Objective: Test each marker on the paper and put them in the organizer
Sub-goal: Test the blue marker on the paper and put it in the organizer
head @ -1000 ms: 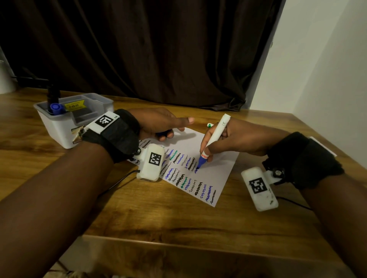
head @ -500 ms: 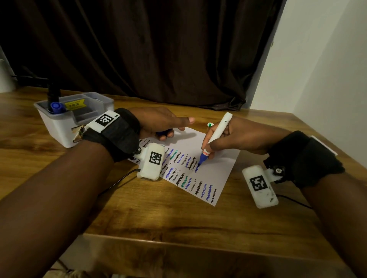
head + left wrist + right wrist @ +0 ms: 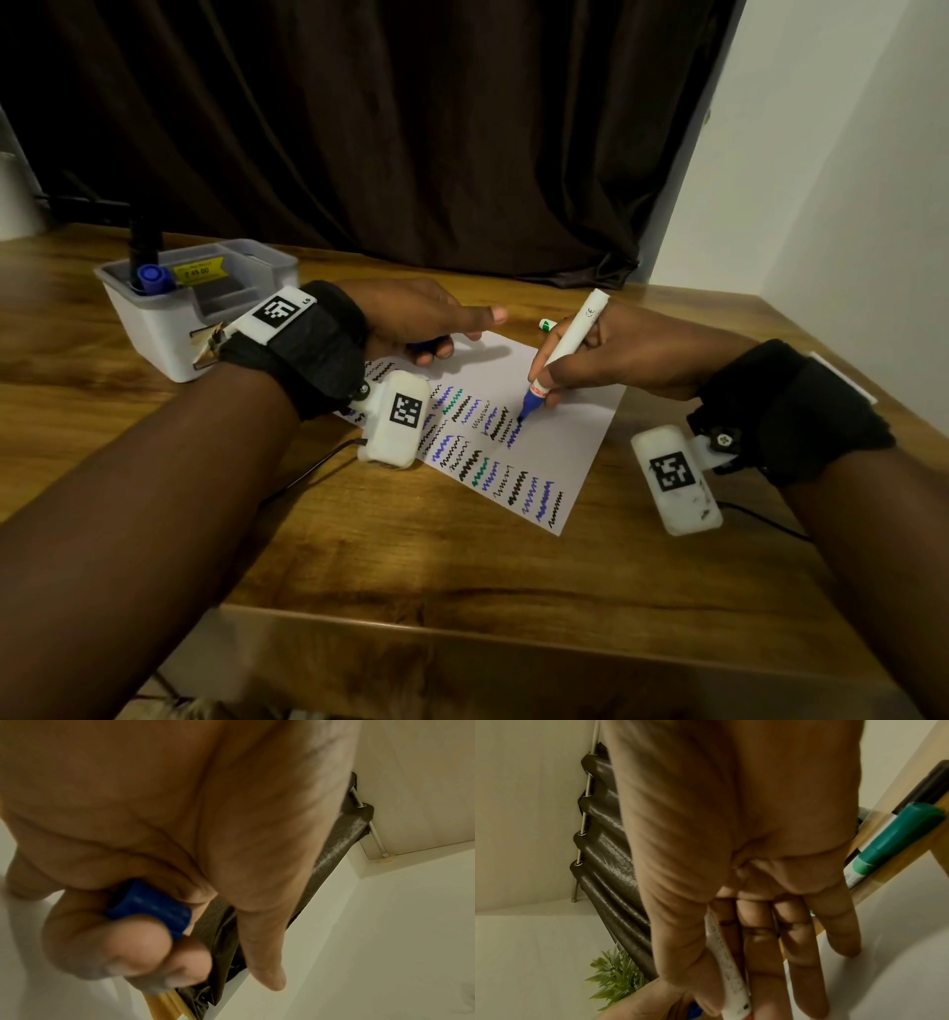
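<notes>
Nearest us, our right hand (image 3: 611,360) pinches a white-barrelled blue marker (image 3: 562,354), its tip touching the paper (image 3: 560,442) among rows of black, blue and green squiggles. At ten o'clock from that tip, our left hand (image 3: 416,318) rests on the sheet's far-left part, fingers curled round the blue cap (image 3: 151,906), index finger straight.

Just beyond the right hand, at twelve o'clock, a green-capped marker (image 3: 895,839) lies on the table with a black-capped marker (image 3: 926,787) beside it.

Farther off at ten o'clock stands the grey organizer (image 3: 154,329), divided into compartments. Its far-left compartment holds a blue-capped marker (image 3: 151,277) and a black marker (image 3: 144,246), both upright; a yellow price sticker (image 3: 200,270) sits inside.

All this rests on a wooden table (image 3: 411,555). Behind it hangs a dark brown curtain (image 3: 385,128); a white wall (image 3: 832,180) stands at two o'clock.
</notes>
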`<state>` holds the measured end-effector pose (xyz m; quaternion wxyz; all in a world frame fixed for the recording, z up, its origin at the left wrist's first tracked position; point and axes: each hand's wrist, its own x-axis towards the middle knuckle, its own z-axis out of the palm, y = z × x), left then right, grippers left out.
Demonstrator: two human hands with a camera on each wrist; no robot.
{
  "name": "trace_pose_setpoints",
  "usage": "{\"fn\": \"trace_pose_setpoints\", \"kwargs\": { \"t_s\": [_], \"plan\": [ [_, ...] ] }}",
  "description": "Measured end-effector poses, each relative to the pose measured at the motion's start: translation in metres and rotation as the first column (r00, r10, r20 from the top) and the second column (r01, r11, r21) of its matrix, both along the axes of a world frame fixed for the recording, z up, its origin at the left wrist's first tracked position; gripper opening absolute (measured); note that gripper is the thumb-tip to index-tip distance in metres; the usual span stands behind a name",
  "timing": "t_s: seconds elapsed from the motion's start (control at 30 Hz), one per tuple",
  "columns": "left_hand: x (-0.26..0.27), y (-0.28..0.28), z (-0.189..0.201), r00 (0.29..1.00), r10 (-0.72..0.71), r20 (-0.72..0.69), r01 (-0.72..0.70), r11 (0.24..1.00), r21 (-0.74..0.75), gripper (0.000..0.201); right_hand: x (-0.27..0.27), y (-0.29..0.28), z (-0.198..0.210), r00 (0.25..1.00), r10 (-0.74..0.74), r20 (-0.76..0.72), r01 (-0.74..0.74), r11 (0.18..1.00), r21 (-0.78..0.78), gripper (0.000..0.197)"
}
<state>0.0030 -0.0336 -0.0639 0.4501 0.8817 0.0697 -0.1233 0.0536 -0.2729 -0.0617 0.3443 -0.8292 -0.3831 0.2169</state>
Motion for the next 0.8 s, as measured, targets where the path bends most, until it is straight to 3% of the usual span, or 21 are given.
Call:
{"fn": "trace_pose_setpoints", "kwargs": {
  "t_s": [0.13, 0.27, 0.33, 0.43, 0.6, 0.8],
  "plan": [
    [0.001, 0.003, -0.001, 0.999, 0.010, 0.037, -0.011, 1.000, 0.015, 0.070, 0.002, -0.001, -0.001, 1.000, -0.010, -0.027, 0.011, 1.000, 0.021, 0.013],
    [0.002, 0.005, 0.003, 0.966, 0.099, 0.240, -0.111, 0.993, 0.036, 0.058, 0.003, 0.000, -0.001, 0.985, -0.127, -0.113, 0.148, 0.968, 0.203, 0.011],
    [0.001, 0.005, 0.006, 0.930, 0.170, 0.325, -0.149, 0.985, -0.088, 0.041, 0.003, 0.001, 0.001, 0.972, -0.176, -0.156, 0.217, 0.926, 0.310, 0.012],
    [-0.002, 0.001, 0.010, 0.922, 0.228, 0.312, -0.137, 0.948, -0.286, 0.017, 0.001, 0.004, 0.002, 0.951, -0.210, -0.225, 0.289, 0.860, 0.421, 0.012],
    [-0.003, -0.004, 0.003, 0.973, 0.092, 0.211, -0.027, 0.955, -0.295, 0.031, 0.002, 0.008, 0.001, 0.906, -0.256, -0.336, 0.403, 0.762, 0.506, 0.009],
    [-0.002, -0.002, -0.002, 0.961, 0.046, 0.272, 0.094, 0.873, -0.479, 0.055, 0.003, 0.009, 0.002, 0.884, -0.246, -0.396, 0.442, 0.714, 0.543, 0.018]
  ]
}}
